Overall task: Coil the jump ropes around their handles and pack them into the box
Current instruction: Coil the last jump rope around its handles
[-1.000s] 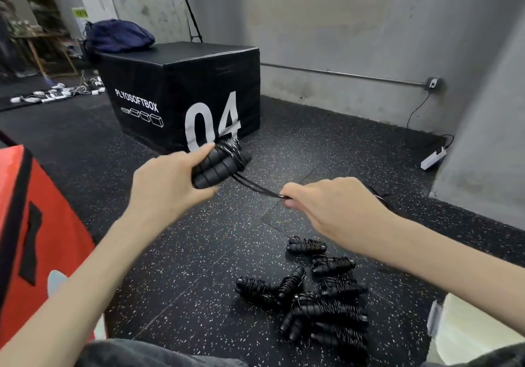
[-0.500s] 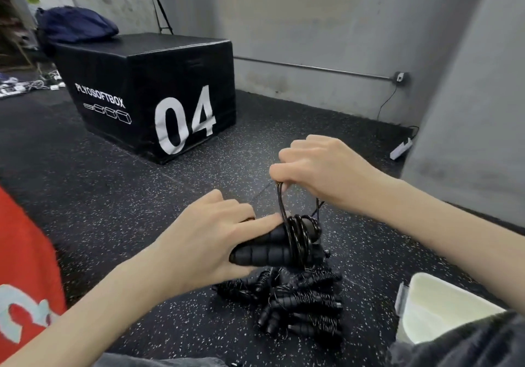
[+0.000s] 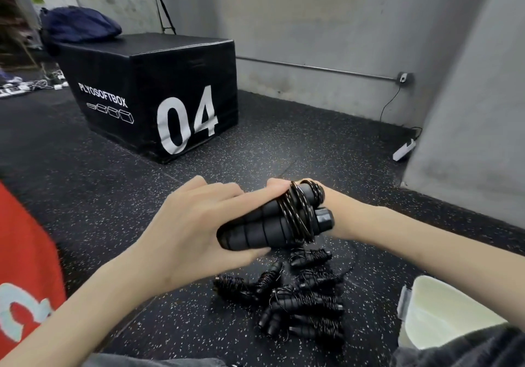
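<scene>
Head view: paired jump rope handles (image 3: 264, 230), cord coiled round them, are being gripped by the left hand (image 3: 193, 224) above the floor pile of coiled ropes (image 3: 295, 298). Right hand (image 3: 335, 210) is lying mostly hidden behind; grip undeterminable. White container (image 3: 443, 309) is sitting near right.

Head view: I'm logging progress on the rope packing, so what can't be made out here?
- Right hand: mostly hidden behind the held jump rope and the left hand; its grip is unclear.
- Rope's loose end: not traceable among the coils.
- Pile of coiled ropes: overlapping, so no sure count.
- White container: cut off by the lower right edge; contents unseen.
- Red object: cropped at left.
</scene>
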